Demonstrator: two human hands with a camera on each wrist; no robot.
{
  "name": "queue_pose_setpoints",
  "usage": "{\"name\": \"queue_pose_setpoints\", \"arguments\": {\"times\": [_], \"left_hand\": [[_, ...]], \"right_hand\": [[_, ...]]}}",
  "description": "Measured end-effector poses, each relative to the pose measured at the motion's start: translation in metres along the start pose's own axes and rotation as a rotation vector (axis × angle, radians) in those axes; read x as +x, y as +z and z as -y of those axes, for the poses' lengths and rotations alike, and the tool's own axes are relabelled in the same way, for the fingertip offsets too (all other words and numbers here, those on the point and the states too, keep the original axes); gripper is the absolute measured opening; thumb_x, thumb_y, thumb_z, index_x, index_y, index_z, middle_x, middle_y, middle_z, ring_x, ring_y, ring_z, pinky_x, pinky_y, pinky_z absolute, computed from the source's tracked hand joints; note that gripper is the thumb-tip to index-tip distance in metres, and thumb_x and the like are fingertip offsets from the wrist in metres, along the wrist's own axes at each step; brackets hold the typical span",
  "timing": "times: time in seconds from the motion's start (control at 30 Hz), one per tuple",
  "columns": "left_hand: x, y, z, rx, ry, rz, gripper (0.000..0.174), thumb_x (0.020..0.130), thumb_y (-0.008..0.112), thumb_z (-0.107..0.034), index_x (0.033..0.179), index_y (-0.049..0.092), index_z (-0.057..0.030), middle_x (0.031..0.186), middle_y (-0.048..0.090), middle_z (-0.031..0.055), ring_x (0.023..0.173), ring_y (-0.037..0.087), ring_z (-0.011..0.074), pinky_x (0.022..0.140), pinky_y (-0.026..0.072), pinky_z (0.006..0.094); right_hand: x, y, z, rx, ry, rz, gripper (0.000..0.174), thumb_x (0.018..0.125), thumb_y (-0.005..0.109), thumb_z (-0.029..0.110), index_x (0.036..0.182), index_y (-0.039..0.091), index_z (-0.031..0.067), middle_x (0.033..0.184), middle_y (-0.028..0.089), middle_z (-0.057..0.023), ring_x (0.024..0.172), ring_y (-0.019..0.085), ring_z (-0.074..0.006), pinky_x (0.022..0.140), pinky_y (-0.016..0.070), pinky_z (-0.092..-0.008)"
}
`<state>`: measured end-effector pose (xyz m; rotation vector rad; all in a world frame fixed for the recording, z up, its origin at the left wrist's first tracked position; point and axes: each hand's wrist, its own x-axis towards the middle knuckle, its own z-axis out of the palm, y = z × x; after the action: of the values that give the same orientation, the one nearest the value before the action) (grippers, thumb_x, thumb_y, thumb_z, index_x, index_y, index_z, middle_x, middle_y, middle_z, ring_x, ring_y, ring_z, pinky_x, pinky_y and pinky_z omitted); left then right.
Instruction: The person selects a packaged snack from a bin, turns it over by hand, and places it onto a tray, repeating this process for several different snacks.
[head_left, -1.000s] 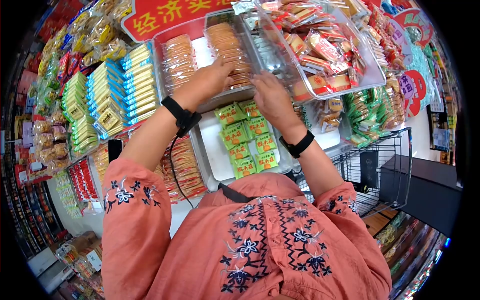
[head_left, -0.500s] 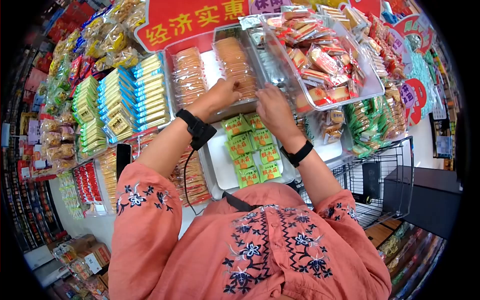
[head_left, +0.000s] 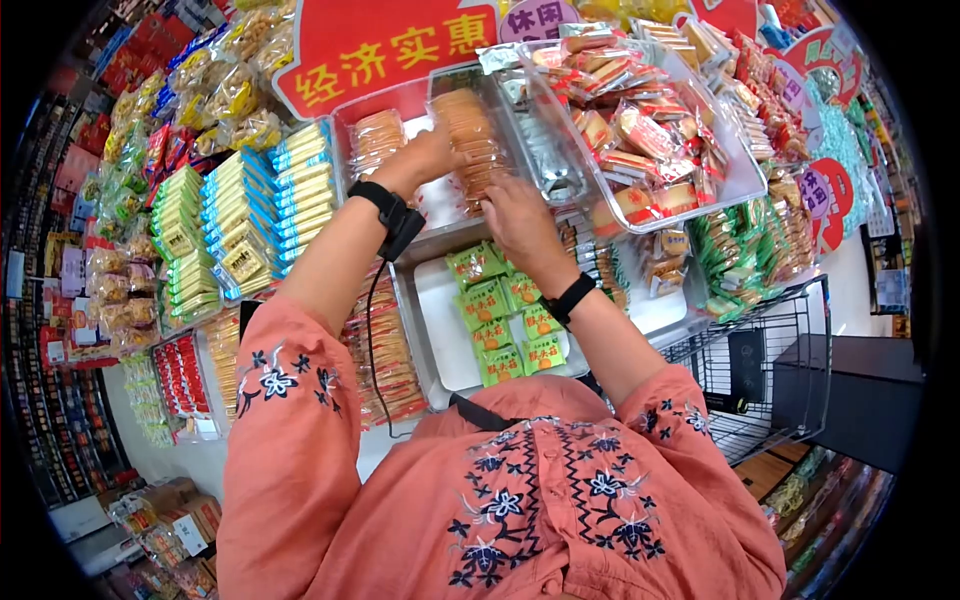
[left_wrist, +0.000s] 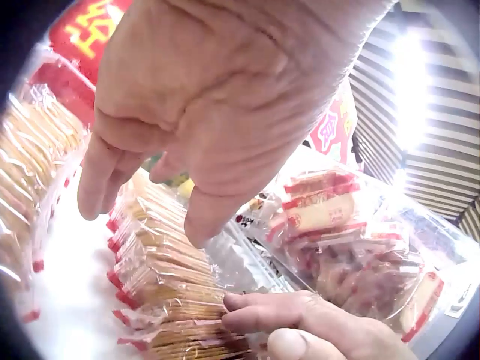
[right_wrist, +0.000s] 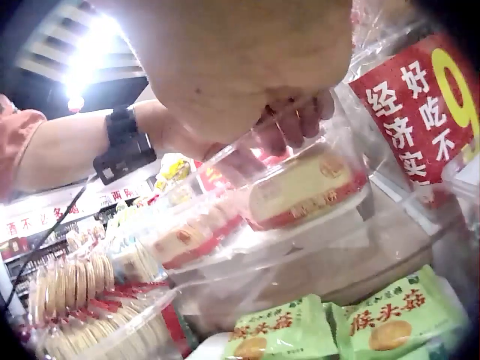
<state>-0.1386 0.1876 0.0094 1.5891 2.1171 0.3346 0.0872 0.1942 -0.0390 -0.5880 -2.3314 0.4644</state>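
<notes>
In a clear tray [head_left: 415, 225], two rows of wrapped flat biscuits lie side by side. My left hand [head_left: 425, 160] reaches over the right row [head_left: 470, 125]. Seen from the left wrist, the left hand [left_wrist: 217, 97] has its fingers and thumb spread over this row [left_wrist: 161, 255], pointing down, with no clear grip. My right hand [head_left: 520, 225] is at the row's near right end, where its fingertips [left_wrist: 236, 311] touch the wrappers. The right wrist view shows the right hand [right_wrist: 247, 60] above the tray's near wall; its fingertips are partly hidden behind clear plastic.
Green packets [head_left: 490, 310] lie in a white tray nearer the body. A raised clear bin [head_left: 745, 190] of red-and-white packets stands at the right, above a wire cart [head_left: 790, 370]. Blue and green wrapped sticks [head_left: 240, 220] fill the left side. A red sign [head_left: 390, 50] stands behind.
My right hand has moved left, from the tray's right wall onto the near end of the right row. My left hand has shifted slightly left and farther from the body.
</notes>
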Motion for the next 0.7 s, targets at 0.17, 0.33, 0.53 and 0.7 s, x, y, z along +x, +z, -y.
{"name": "queue_pose_setpoints", "arguments": {"times": [0.17, 0.33, 0.53, 0.7], "left_hand": [[0.007, 0.012, -0.01, -0.088, 0.008, 0.065, 0.066, 0.087, 0.07, -0.042, 0.128, 0.054, 0.0075, 0.116, 0.065, 0.0345, 0.109, 0.065, 0.0453, 0.094, 0.0514, 0.0453], [0.003, 0.003, 0.001, -0.079, 0.066, -0.017, 0.055, 0.089, 0.067, -0.038, 0.123, 0.058, 0.0047, 0.114, 0.067, 0.0301, 0.106, 0.067, 0.0427, 0.09, 0.0524, 0.0443], [-0.052, -0.043, 0.047, 0.057, 0.148, -0.057, 0.027, 0.09, 0.066, -0.026, 0.103, 0.068, -0.0016, 0.098, 0.072, 0.0177, 0.089, 0.069, 0.0327, 0.078, 0.0538, 0.0401], [-0.111, -0.028, 0.049, 0.149, 0.063, 0.088, 0.025, 0.084, 0.071, -0.021, 0.1, 0.068, -0.0024, 0.094, 0.072, 0.0179, 0.089, 0.069, 0.0331, 0.076, 0.0533, 0.0418]], "right_hand": [[-0.002, 0.004, -0.003, -0.048, -0.04, -0.026, 0.022, 0.088, 0.065, 0.015, 0.106, 0.065, 0.0013, 0.117, 0.064, -0.0172, 0.115, 0.058, -0.0361, 0.104, 0.0432, -0.0467], [0.003, 0.0, -0.001, -0.034, -0.018, 0.047, 0.018, 0.088, 0.063, 0.015, 0.102, 0.064, 0.0021, 0.109, 0.065, -0.0166, 0.109, 0.059, -0.0355, 0.099, 0.0443, -0.0466], [-0.001, 0.006, -0.004, -0.041, -0.054, 0.006, 0.015, 0.09, 0.061, 0.016, 0.099, 0.064, 0.0044, 0.105, 0.065, -0.0152, 0.106, 0.06, -0.0342, 0.098, 0.0446, -0.0456], [0.0, 0.005, -0.003, -0.072, -0.046, 0.026, 0.014, 0.09, 0.061, 0.016, 0.099, 0.064, 0.0054, 0.103, 0.066, -0.0136, 0.104, 0.06, -0.033, 0.096, 0.0448, -0.0455]]}}
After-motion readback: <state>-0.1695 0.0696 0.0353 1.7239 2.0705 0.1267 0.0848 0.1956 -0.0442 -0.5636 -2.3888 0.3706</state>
